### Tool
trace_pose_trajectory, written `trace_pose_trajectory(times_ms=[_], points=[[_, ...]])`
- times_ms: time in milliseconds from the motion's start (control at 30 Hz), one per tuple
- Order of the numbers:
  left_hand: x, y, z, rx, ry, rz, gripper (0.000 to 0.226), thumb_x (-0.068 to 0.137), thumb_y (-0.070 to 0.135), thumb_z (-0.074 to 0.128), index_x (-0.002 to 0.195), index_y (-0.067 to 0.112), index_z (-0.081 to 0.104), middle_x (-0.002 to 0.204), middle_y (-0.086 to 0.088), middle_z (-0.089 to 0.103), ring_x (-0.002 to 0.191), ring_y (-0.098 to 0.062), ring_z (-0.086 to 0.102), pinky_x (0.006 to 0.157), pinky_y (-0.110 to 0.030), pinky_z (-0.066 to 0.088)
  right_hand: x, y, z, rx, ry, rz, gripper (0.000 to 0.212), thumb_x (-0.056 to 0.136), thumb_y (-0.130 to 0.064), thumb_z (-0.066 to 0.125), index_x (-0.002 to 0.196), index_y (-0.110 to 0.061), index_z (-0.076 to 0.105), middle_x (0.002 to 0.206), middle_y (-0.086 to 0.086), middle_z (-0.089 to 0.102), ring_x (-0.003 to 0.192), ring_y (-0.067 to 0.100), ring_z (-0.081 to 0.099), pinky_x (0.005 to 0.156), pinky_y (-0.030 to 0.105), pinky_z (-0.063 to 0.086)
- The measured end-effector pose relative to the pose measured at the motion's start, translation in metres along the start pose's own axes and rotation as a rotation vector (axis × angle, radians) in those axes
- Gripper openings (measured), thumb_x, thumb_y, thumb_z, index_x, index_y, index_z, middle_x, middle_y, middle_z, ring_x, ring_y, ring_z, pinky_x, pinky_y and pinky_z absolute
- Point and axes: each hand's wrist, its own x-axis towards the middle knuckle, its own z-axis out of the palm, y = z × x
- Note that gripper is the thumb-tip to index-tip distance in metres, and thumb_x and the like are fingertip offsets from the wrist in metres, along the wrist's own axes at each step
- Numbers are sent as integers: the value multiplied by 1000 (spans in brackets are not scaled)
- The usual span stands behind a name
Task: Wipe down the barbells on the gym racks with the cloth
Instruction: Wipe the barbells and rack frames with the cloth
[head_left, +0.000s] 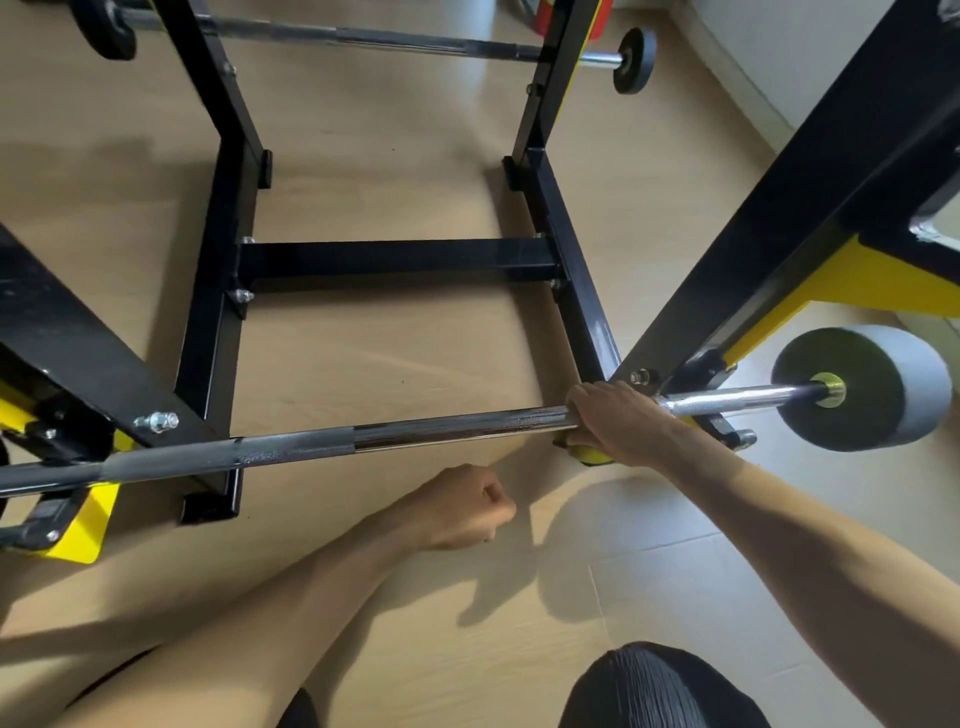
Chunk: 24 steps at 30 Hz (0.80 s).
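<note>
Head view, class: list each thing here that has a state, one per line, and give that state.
near barbell: resting across the rack, gripped by the right hand
yellow cloth: wrapped under the bar inside the right hand
right hand: curled round cloth and bar
left hand: fist, holding nothing, below the bar
far barbell: racked, untouched

- Two barbells: one near, one beyond the rack's crossbar, far.
- Three weight plates: grey, two black.
- Two hands.
- One yellow cloth.
</note>
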Motion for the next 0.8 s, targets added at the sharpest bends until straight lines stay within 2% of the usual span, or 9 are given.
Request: trace_pose_trajectory(times_ms=[100, 200, 267, 333, 400, 467, 533, 700, 800], points=[[0, -13, 1, 143, -18, 6, 26, 91, 41, 50, 98, 20, 64, 89, 3, 71, 86, -16, 65, 83, -35, 51, 7, -16, -2, 21, -1, -22, 32, 90, -48, 63, 105, -22, 51, 93, -11, 52, 81, 9, 49, 78, 24, 36], [3, -25, -5, 211, -77, 25, 28, 94, 39, 49, 87, 14, 59, 81, -2, 66, 78, -21, 61, 70, -34, 45, 15, -27, -4, 209, -57, -40, 35, 82, -41, 76, 103, -26, 53, 97, -8, 58, 83, 12, 53, 74, 24, 43], [4, -30, -12, 227, -83, 9, 34, 95, 40, 48, 92, 11, 64, 86, -6, 70, 80, -22, 62, 71, -38, 48, 22, -20, -9, 268, -183, -9, 48, 72, -37, 84, 110, -29, 57, 99, -11, 61, 87, 11, 57, 81, 23, 49], [3, -34, -20, 240, -38, -23, 35, 95, 44, 48, 103, 15, 65, 98, -3, 71, 85, -18, 62, 75, -35, 49, 28, -8, -11, 160, -265, 25, 52, 67, -44, 87, 110, -32, 60, 96, -14, 65, 87, 12, 62, 88, 24, 50], [2, -38, -27, 249, 22, -28, 31, 95, 47, 49, 105, 21, 63, 100, 3, 69, 88, -16, 61, 74, -29, 46, 31, -8, -10, 34, -236, 81, 39, 75, -54, 78, 103, -29, 65, 86, -12, 65, 78, 9, 62, 82, 25, 52], [0, -45, -33, 209, 57, -35, 28, 94, 49, 51, 102, 25, 62, 94, 8, 68, 87, -12, 61, 78, -28, 48, 34, -19, -5, 0, -151, 114, 37, 82, -62, 66, 90, -25, 66, 75, -10, 64, 67, 9, 61, 65, 22, 49], [-4, -53, -37, 190, 58, -40, 26, 94, 49, 52, 99, 26, 62, 87, 11, 69, 82, -9, 61, 79, -29, 49, 37, -35, -2, 8, -87, 106, 35, 86, -59, 63, 82, -25, 64, 69, -9, 62, 62, 9, 60, 55, 17, 42], [-17, -57, -42, 283, 12, -39, 31, 94, 53, 49, 103, 26, 61, 97, 6, 68, 91, -14, 62, 86, -32, 51, 50, -76, -3, 40, -52, 88, 28, 87, -50, 64, 87, -23, 62, 71, -6, 60, 64, 10, 59, 65, 27, 54], [-27, -52, -43, 282, -31, -42, 34, 96, 51, 48, 109, 22, 61, 99, 3, 67, 93, -16, 63, 87, -37, 52, 63, -111, -5, 24, -56, 49, 25, 88, -47, 64, 89, -23, 58, 71, -5, 57, 63, 10, 56, 60, 26, 48]])
